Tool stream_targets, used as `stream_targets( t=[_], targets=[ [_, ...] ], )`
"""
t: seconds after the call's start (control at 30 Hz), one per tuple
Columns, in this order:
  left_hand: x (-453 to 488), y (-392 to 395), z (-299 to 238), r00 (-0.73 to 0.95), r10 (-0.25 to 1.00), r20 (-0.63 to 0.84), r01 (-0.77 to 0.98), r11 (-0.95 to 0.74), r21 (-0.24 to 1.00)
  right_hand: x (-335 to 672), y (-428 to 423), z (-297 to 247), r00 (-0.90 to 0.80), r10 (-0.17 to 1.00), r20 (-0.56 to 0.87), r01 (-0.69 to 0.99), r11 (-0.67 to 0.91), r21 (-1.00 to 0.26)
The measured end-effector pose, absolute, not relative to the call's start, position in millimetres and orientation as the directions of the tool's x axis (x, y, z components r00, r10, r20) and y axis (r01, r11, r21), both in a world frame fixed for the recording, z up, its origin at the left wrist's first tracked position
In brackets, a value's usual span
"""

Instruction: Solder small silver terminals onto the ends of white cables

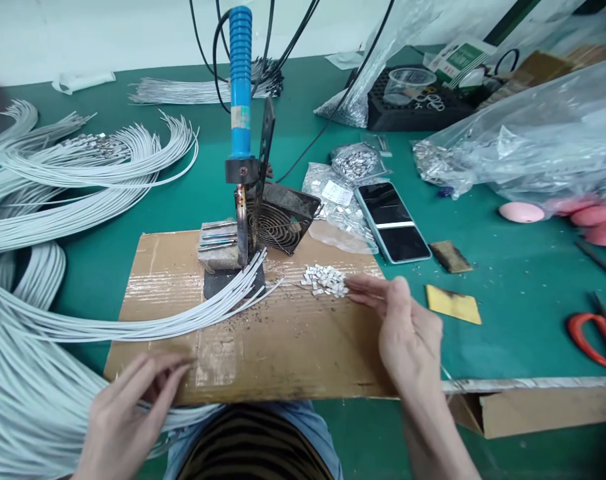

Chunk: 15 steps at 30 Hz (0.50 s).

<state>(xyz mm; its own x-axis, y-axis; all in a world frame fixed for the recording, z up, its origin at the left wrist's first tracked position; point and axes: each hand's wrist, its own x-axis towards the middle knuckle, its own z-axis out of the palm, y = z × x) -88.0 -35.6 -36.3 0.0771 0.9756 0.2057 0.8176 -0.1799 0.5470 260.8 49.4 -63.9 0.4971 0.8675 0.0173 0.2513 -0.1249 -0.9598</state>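
My right hand reaches in from the right, its fingers stretched out straight and their tips at the edge of a small heap of white and silvery pieces on the cardboard. Low on the left, my left hand has thumb and forefinger drawn together in a pinch; whatever may be between them is too small to see. Just beyond it, a bundle of thin white wires lies across the cardboard. The wire ends rest beside a blue-handled soldering iron, held upright in a stand.
Thick bundles of white wire fill the left side. A small fan leans behind the iron. To the right are a phone, a yellow sponge, red-handled scissors and plastic bags. Black cables hang overhead.
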Motion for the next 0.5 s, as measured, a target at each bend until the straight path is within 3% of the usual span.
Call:
stream_targets(
  t=[0.1,0.13,0.4,0.5],
  targets=[
    [-97,-16,-46,0.077,0.914,0.399,0.953,-0.185,0.241,247,41,-63,0.436,0.9,-0.001,0.233,-0.114,-0.966],
    [-99,-11,-49,0.122,0.904,0.41,0.954,-0.221,0.203,243,39,-62,0.422,0.907,-0.002,0.228,-0.109,-0.968],
    [-111,-5,-38,0.213,0.882,0.42,0.872,-0.365,0.325,245,34,-64,0.44,0.898,0.031,0.254,-0.091,-0.963],
    [-108,-12,-30,0.196,0.91,0.365,0.818,-0.357,0.451,250,35,-64,0.452,0.891,0.045,0.299,-0.104,-0.949]
  ],
)
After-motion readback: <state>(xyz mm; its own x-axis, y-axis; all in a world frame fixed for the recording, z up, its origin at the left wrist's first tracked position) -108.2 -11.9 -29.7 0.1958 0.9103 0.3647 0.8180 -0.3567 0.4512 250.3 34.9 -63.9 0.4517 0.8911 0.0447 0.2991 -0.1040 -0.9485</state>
